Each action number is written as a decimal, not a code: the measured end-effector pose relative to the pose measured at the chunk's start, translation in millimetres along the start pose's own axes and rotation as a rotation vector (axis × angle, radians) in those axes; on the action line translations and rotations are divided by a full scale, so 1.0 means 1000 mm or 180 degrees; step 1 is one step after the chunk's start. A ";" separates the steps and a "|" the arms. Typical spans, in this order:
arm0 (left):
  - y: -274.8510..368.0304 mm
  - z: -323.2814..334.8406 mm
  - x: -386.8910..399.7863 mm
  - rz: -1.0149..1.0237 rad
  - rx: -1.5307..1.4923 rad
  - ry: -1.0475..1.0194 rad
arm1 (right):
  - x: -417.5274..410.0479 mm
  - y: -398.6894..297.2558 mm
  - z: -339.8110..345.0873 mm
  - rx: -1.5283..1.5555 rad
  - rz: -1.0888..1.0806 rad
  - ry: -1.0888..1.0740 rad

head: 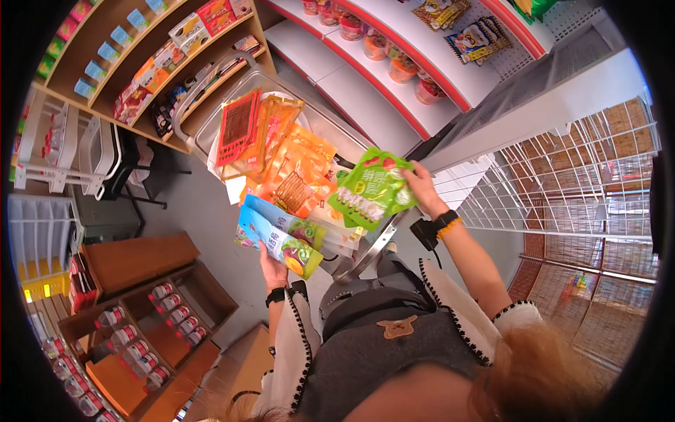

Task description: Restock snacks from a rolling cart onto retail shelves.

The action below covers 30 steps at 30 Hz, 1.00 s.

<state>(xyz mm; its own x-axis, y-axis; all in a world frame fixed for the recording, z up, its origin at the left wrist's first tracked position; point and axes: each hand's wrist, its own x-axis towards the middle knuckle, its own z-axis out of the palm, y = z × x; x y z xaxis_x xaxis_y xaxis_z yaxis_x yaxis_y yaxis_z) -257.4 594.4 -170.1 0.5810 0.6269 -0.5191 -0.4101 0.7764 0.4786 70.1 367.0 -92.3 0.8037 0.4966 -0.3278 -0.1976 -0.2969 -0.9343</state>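
Observation:
My left hand [273, 266] grips blue snack pouches [271, 232] with fruit pictures at the near left side of a metal cart [203, 132]. At the cart's right side, my right hand [423, 191] holds green snack pouches [372, 187] by their right edge. Between the hands, orange snack packets [298, 179] lie heaped on the cart. Flat red-edged packets [240, 126] are stacked behind them, towards the far left. The fingers under both sets of pouches are partly hidden.
A wooden shelf [118, 53] with boxes stands at the far left. White shelves with red edges [369, 63] hold cup noodles and snack bags. A white wire rack [527, 174] is on the right. Bottles [134, 353] stand in a wooden shelf at lower left.

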 end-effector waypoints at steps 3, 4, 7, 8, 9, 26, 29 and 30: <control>0.009 -0.012 -0.009 -0.0111 0.0125 0.0109 | -0.029 -0.020 -0.012 0.0903 0.0278 0.0173; 0.013 -0.016 -0.017 -0.0137 0.0021 0.0068 | -0.044 -0.033 -0.014 0.1430 0.0418 0.0411; 0.029 0.027 -0.047 -0.0062 0.0124 0.0056 | -0.076 -0.051 -0.015 0.2049 0.0787 0.0642; 0.035 0.053 -0.058 0.0014 0.0232 0.0090 | -0.088 -0.058 -0.014 0.2256 0.0940 0.0710; 0.039 0.075 -0.070 0.0121 0.0335 0.0151 | -0.101 -0.063 -0.010 0.2255 0.0964 0.0705; -0.034 0.230 -0.089 -0.0687 0.0531 -0.0620 | -0.189 -0.100 0.006 0.0135 -0.1056 0.0202; -0.033 0.223 -0.088 -0.0080 0.1463 -0.1622 | -0.203 -0.098 -0.003 0.0479 -0.0323 -0.0429; -0.027 0.235 -0.099 0.0702 0.2868 -0.2224 | -0.208 -0.094 -0.009 0.0898 -0.0115 -0.0621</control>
<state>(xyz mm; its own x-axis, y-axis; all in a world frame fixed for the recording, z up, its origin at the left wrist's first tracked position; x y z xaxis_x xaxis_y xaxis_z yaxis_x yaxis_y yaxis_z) -138.7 495.8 34.4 0.9359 0.3522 0.0078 -0.0651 0.1511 0.9864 -73.5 284.7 64.9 0.6959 0.6574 -0.2890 -0.3402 -0.0527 -0.9389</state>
